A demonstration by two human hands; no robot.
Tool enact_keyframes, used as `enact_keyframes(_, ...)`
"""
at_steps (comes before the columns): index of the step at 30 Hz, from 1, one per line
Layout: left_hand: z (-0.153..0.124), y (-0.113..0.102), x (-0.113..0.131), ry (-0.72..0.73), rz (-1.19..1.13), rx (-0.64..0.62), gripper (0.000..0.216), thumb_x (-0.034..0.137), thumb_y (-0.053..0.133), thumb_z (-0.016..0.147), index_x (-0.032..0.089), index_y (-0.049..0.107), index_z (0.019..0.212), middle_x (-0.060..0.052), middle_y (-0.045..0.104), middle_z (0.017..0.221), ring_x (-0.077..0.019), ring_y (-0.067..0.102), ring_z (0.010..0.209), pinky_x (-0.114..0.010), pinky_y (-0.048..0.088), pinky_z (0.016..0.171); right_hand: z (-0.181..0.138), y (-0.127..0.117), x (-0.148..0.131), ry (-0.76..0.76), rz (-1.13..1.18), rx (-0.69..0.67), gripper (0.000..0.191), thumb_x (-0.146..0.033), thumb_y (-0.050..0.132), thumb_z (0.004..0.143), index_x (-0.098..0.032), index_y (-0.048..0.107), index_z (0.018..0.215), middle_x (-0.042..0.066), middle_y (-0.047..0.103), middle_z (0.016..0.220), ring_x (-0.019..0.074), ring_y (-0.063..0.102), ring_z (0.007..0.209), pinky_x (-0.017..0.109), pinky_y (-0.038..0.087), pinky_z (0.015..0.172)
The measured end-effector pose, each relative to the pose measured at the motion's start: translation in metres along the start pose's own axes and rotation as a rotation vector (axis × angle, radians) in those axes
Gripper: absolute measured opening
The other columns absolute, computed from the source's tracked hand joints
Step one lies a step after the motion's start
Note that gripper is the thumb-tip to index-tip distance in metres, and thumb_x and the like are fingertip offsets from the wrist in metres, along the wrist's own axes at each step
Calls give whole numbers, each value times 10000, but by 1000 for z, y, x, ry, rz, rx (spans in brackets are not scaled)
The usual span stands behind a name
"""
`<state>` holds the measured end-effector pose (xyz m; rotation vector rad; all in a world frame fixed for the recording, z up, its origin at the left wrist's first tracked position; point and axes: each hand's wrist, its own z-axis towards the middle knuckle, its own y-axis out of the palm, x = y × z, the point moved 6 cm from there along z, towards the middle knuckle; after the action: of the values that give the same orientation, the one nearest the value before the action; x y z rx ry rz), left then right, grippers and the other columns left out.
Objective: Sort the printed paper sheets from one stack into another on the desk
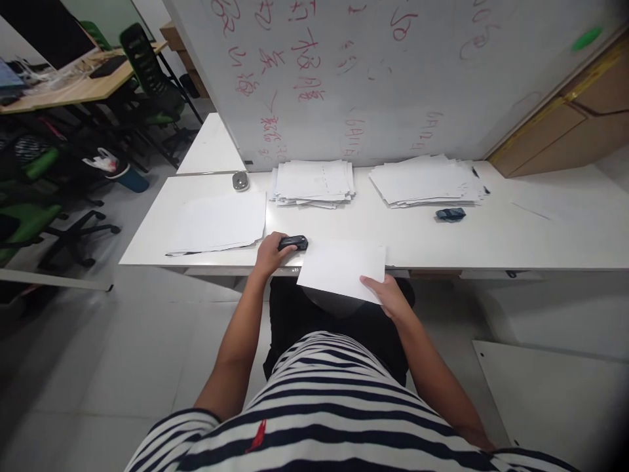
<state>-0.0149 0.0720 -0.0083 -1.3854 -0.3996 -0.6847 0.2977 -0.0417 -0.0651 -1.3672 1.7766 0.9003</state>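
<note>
Closest to me is the striped shirt of whoever's sitting here; just past it the right hand has the near right corner of some white paper, grip pinched thumb on top, fingers underneath; can't tell if that's one sheet or a few; it pokes out over the front edge of the white tabletop; the left hand has its grip wrapped around what looks like a black stapler, right by the paper's far left corner; can't make out whether the corner is inside its mouth or just beside it; so I'd call this one mid-job, lined up, but no staple that I can see; farther left there's a spread-out paper pile, and off to the right a small dark blue thing; behind those sit a middle stack and a right stack, both a bit ragged; no clue which are finished and which are waiting, but I'd guess there's plenty left; a little grey gadget sits near the back left; then the whiteboard with red scribbles, and cardboard over on the right.
</note>
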Motion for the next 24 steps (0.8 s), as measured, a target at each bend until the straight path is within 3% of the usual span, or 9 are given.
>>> enact_keyframes(10, 1, -1, 3, 6, -57, -62, 318, 453, 665, 735, 226, 626, 953, -49, 623, 916, -217, 542, 849, -323, 390, 740, 6, 25, 4, 40, -90, -127, 384, -374, 770, 655, -145, 705, 956, 100, 744, 977, 282, 707, 882, 393, 566, 787)
enact_keyframes(15, 7, -7, 5, 6, -31, -217, 354, 486, 672, 714, 233, 649, 960, -52, 654, 924, -221, 568, 848, -308, 409, 715, 8, 32, 5, 51, -121, -142, 370, -352, 761, 663, -143, 702, 962, 98, 749, 949, 277, 708, 866, 376, 566, 754)
enact_keyframes(19, 19, -18, 15, -45, -110, -367, 397, 548, 572, 784, 243, 650, 1026, -56, 669, 1032, -214, 598, 897, -293, 440, 742, 8, 35, 6, 28, -106, -174, 380, -361, 759, 660, -137, 708, 962, 97, 750, 933, 279, 708, 851, 378, 567, 743)
enact_keyframes(24, 46, -25, 50, -34, -107, -212, 427, 586, 363, 894, 279, 576, 1100, -10, 636, 1160, -189, 565, 1043, -300, 435, 872, 4, 38, 13, 54, -77, -148, 382, -326, 747, 665, -116, 697, 980, 111, 746, 952, 256, 705, 850, 344, 558, 749)
